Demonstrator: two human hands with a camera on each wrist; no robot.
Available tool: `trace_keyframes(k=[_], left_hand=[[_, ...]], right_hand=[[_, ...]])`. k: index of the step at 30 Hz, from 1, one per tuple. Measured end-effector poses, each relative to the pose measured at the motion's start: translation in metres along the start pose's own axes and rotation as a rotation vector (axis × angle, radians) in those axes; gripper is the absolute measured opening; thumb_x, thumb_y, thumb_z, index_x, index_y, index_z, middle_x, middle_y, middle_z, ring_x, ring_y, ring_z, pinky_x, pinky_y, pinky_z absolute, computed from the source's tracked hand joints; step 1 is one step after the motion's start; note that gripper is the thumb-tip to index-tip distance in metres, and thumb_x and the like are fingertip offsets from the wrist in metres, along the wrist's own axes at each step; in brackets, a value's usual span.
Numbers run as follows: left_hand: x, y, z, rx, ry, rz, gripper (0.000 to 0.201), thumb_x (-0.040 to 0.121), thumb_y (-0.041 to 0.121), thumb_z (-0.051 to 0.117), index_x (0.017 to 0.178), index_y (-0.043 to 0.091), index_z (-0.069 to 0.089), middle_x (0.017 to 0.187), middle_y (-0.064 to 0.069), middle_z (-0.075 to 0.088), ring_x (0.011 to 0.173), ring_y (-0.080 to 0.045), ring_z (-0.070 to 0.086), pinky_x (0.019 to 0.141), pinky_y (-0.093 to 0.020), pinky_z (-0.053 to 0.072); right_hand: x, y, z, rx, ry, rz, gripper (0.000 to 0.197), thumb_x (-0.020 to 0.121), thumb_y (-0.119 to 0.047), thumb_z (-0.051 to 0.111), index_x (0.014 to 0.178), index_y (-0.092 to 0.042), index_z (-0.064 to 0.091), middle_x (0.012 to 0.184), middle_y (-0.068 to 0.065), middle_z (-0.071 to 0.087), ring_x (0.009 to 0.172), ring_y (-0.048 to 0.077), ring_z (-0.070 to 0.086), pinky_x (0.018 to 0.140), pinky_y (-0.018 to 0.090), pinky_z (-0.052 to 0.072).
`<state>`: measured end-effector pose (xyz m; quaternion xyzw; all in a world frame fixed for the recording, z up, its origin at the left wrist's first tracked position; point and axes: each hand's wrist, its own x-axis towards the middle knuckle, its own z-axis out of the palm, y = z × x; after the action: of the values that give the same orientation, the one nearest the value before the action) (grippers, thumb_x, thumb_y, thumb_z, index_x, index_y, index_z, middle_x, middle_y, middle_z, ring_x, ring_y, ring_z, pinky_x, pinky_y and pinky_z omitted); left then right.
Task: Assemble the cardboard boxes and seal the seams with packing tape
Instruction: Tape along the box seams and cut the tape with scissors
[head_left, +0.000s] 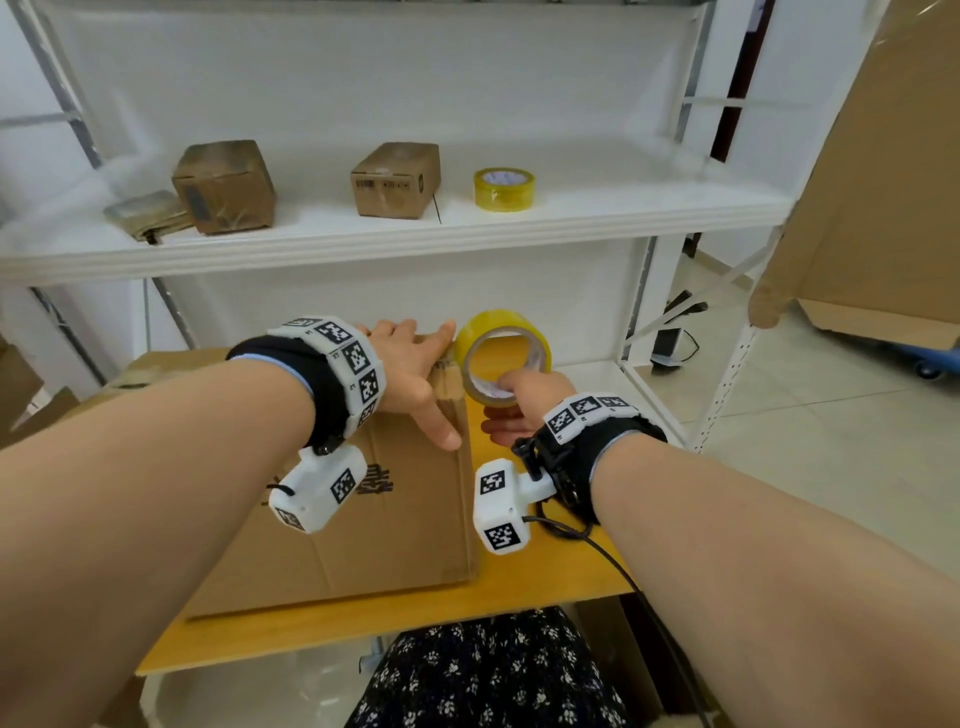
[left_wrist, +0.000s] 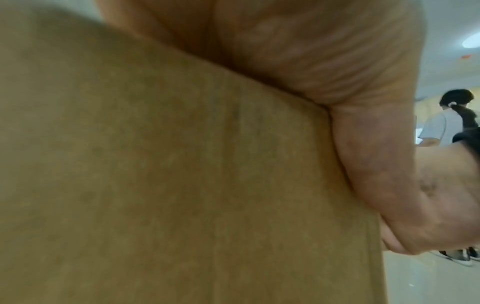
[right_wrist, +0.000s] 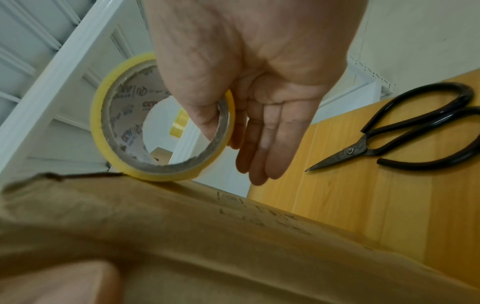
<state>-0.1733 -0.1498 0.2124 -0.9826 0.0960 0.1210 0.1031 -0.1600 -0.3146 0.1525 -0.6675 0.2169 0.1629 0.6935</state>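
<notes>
Head view: your left hand (head_left: 410, 374) lies flat, fingers spread, on top of the brown corrugated cardboard box (head_left: 374, 525) at its far right corner, thumb down along the right edge; it presses, doesn't grip. Your right hand (head_left: 519, 410) has the yellow roll of clear packing tape (head_left: 501, 356) pinched, thumb through the core, the other fingers straight along the outside. The roll stands on edge, touching the box's top right corner. The box sits on the light wooden tabletop (head_left: 545, 582).

Step, as I read it: starting a tape run at that corner seam. No loose tape end shows in any view, so I can't tell whether it's stuck down yet. Next move prob. calls for anchoring the end w/ the left fingers, then drawing the roll along the seam, pulling it taut.

Edges & room: the right wrist view shows black-handled metal scissors (right_wrist: 415, 127) on the tabletop, right of the box, well apart from the roll & handy for the cut. The white metal shelf unit (head_left: 395, 244) is close behind the box, so there's little room on the far side. Toward you, along the box's right edge, the tabletop looks open.
</notes>
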Motion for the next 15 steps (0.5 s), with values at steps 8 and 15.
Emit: trace_keyframes(k=[8,15], left_hand=[[0.004,0.011,0.005,-0.024,0.087,0.008,0.139,0.042,0.090,0.062,0.151,0.039,-0.007,0.152,-0.008,0.027,0.138,-0.033,0.026,0.112,-0.049,0.024],[-0.008,-0.007,-0.025,-0.297,0.218,0.012,0.134,0.050,0.073,0.076,0.151,0.040,-0.007,0.150,-0.012,0.028,0.137,-0.034,0.028,0.108,-0.049,0.028]], right_hand=[[-0.006,0.013,-0.013,-0.015,-0.061,0.002,0.029,0.096,-0.017,0.059,0.120,-0.002,0.050,0.098,0.024,0.068,0.080,0.039,0.069,0.051,0.038,0.057],[-0.024,-0.018,-0.002,0.070,-0.024,-0.249,0.028,0.089,-0.020,0.063,0.106,0.001,0.058,0.080,0.020,0.069,0.059,0.032,0.067,0.062,0.043,0.060]])
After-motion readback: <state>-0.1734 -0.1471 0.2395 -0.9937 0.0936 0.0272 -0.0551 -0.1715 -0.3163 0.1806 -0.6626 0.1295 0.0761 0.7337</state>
